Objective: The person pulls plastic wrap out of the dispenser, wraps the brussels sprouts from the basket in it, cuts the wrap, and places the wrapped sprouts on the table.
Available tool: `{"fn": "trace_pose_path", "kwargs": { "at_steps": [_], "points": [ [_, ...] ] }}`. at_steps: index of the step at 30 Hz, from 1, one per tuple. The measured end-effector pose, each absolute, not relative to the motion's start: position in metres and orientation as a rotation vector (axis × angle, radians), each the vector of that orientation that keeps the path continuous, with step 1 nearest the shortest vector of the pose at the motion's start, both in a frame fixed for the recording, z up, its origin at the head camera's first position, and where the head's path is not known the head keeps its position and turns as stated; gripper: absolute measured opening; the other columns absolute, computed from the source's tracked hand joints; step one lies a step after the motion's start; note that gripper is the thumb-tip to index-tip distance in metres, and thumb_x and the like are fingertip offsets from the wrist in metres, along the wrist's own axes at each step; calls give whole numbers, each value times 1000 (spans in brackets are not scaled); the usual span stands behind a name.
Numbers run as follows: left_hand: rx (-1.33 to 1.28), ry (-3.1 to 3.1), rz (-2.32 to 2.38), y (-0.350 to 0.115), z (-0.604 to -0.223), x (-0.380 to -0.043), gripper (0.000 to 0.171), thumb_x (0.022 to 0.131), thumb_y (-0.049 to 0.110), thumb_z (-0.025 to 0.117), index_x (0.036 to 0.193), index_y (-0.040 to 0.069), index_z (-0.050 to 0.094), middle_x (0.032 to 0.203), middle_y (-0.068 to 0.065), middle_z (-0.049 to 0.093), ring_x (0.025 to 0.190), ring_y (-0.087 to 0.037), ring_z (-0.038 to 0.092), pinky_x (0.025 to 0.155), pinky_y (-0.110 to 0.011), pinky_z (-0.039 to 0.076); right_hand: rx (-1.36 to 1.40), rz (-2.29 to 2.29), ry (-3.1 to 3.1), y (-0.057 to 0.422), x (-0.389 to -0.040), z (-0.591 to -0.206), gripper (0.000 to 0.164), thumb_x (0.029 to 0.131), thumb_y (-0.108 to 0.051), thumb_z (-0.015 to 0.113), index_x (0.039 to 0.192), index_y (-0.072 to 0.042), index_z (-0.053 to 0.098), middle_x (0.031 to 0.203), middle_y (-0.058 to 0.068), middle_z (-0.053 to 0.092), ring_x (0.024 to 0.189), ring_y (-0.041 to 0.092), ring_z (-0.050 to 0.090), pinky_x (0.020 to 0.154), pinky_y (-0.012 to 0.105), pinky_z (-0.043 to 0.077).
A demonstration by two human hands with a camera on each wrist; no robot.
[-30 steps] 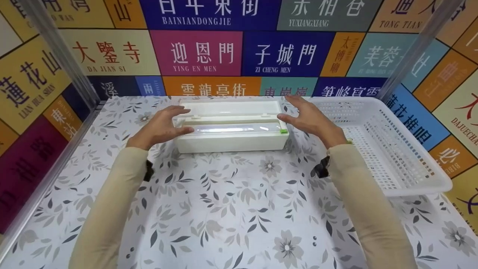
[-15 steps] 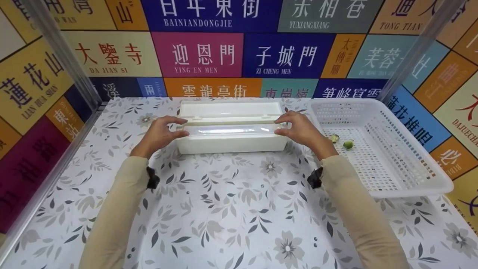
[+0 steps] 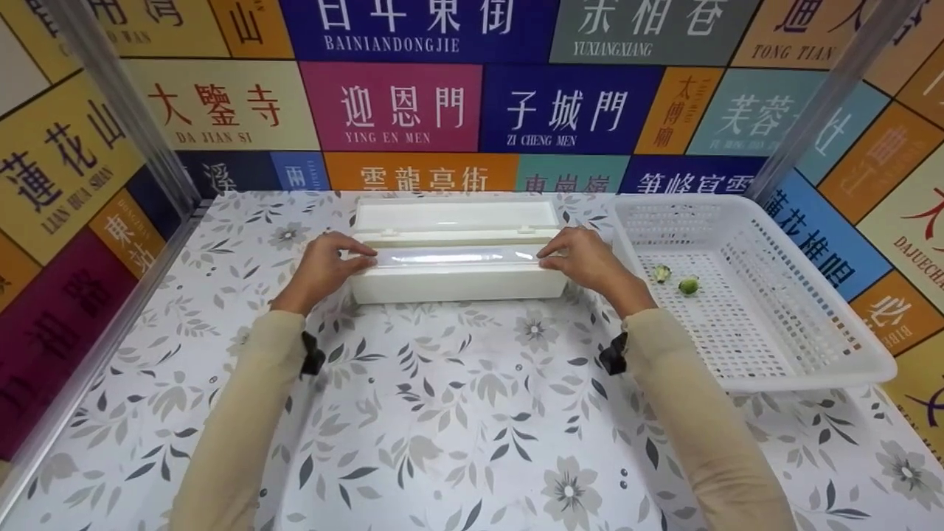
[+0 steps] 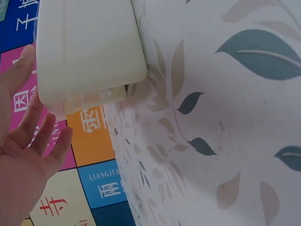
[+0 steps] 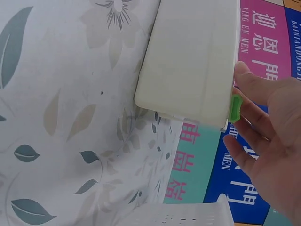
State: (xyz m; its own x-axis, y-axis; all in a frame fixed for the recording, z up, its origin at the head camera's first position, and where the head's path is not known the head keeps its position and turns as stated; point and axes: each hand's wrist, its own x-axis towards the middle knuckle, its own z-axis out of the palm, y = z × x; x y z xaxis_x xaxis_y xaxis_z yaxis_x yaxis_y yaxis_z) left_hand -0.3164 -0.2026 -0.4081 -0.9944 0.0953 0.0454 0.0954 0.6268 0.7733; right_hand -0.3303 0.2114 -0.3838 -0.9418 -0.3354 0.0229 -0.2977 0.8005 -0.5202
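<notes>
A long white cling film dispenser (image 3: 457,286) lies crosswise at the back of the table, its lid (image 3: 453,214) folded open behind it. Shiny clear cling film (image 3: 450,255) spans the top opening. My left hand (image 3: 322,269) pinches at the film's left end between thumb and forefinger. At the right end, my right hand (image 3: 592,265) does the same, with its fingertips close together on the film. The right wrist view shows a green slider (image 5: 236,108) on the dispenser's corner, beside the right fingers. Both thumbs sit on the near side, over the front wall.
A white perforated basket (image 3: 811,380) stands to the right of the dispenser, with two small green-and-pale vegetable pieces, one of them a green piece (image 3: 688,285), on its floor. A wall of coloured sign panels (image 3: 391,107) rises behind the table.
Both hands have come inward from beside the dispenser, the right one also lower, and thumb and fingers have closed onto the film. The basket's vegetable pieces have come out from behind the right arm.
</notes>
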Motion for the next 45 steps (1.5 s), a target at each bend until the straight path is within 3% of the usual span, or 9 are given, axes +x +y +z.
{"fn": "trace_pose_path", "kwargs": {
  "at_steps": [6,13,20,25,38,45],
  "points": [
    [-148,-2806,-1366,-202,-409,-318,23,96,21,69,114,8,75,126,-13,66,123,-28,55,112,-47,42,-451,-902,2900,212,-333,-385,21,96,-20,69,109,-6,77,117,16,68,117,34,60,106,51,48],
    [-112,-2780,-1432,-203,-409,-318,26,99,26,64,116,8,72,126,-11,67,112,-24,56,95,-37,47,-465,-828,2973,208,-336,-389,20,98,-16,64,105,-1,75,111,18,67,111,34,60,99,50,50],
    [-75,-2743,-1461,-202,-411,-320,32,97,29,66,116,4,71,129,-14,67,128,-28,57,113,-44,46,-374,-920,2946,203,-335,-391,23,105,-19,53,111,1,63,113,19,60,100,29,53,88,43,48],
    [-37,-2682,-1528,-199,-409,-323,33,98,29,65,118,3,70,134,-16,65,133,-30,54,117,-45,43,-308,-1082,2913,201,-336,-390,26,107,-22,48,116,-1,59,115,18,61,101,26,56,88,41,49],
    [41,-2485,-1737,-187,-411,-332,25,104,20,55,119,1,60,118,-18,70,109,-22,68,107,-34,52,-150,-1344,2838,200,-346,-387,24,108,-25,46,112,-4,58,113,16,72,113,28,66,94,36,50],
    [56,-2408,-1769,-185,-408,-334,26,103,21,56,118,0,61,113,-17,72,94,-11,70,100,-32,56,-91,-1411,2800,199,-352,-385,25,107,-24,48,113,-4,60,104,12,73,110,27,66,88,30,48]
  ]
}}
